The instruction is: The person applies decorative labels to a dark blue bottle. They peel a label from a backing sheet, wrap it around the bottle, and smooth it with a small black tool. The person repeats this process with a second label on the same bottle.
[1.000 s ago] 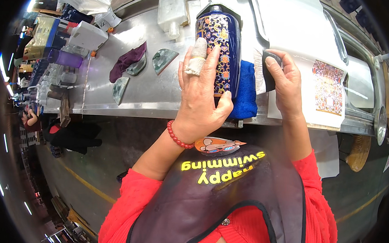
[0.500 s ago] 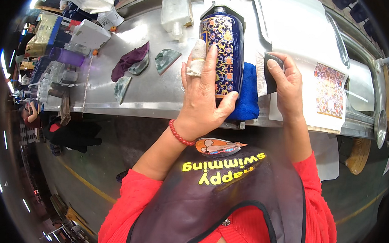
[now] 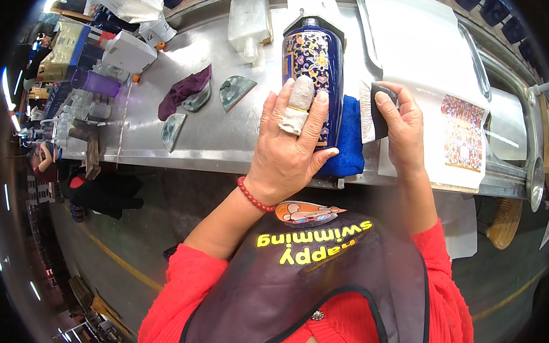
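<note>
A dark blue bottle [image 3: 336, 69] with a gold-and-floral patterned panel lies on its side, its neck pointing away from me. My left hand [image 3: 288, 141] rests on the near part of the panel, fingers stretched out; one finger wears a pale cloth-like cover [image 3: 301, 95]. Part of the pattern is hidden beneath that hand. To the right of the bottle, my right hand [image 3: 404, 122] pinches what looks like a flat brush [image 3: 377, 111], black with a white bristly edge facing the bottle. A blue towel [image 3: 350, 141] lies under and beside the bottle.
Green scraper-like pieces [image 3: 237, 90] and a purple cloth [image 3: 182, 92] lie left on the metal table [image 3: 140, 127]. Behind them lies a clear bottle [image 3: 248, 21]. White sheets [image 3: 418, 42], one with a colourful printed patch [image 3: 463, 132], cover the right side. Boxes [image 3: 128, 52] stand far left.
My left hand has slid toward me along the bottle's panel, uncovering more pattern at the far end. The bottle has shifted slightly nearer in view. My right hand keeps its pinch, slightly lower.
</note>
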The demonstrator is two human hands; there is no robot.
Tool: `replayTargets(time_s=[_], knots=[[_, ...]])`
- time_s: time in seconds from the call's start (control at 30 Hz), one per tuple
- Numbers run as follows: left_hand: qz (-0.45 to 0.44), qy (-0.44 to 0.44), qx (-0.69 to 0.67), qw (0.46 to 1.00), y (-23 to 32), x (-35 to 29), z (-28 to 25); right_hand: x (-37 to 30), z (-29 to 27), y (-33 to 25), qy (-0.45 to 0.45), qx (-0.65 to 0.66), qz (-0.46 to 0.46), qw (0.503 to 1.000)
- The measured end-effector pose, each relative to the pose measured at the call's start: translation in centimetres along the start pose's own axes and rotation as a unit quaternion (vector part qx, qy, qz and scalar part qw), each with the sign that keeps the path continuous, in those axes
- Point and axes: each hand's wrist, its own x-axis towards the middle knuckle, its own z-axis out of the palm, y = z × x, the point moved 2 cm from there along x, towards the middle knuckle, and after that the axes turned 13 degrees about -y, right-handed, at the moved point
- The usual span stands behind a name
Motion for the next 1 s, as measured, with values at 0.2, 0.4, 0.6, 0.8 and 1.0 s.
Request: replayTargets(time_s=[0.2,0.4,0.6,0.8,1.0], knots=[[0.002,-0.037,0.034,0.999,0.7,0.2,-0.7,0.1,0.1,0.0,0.000,-0.005,0.000,1.000],[0.055,-0.055,0.047,0.996,1.0,0.3,-0.5,-0.1,0.0,0.1,0.000,-0.002,0.000,1.000],[-0.003,0.035,-0.060,0.998,-0.7,-1.0,-0.4,-0.2,-0.7,0.3,0.005,-0.004,-0.004,1.000],[-0.016,0.006,0.003,1.000,-0.7,-1.3,0.4,-0.4,-0.5,0.3,-0.006,0.000,-0.004,1.000],[-0.003,0.011,0.049,0.999,0.1,-1.0,0.5,-0.1,-0.3,-0.2,-0.002,-0.070,-0.020,0.997]])
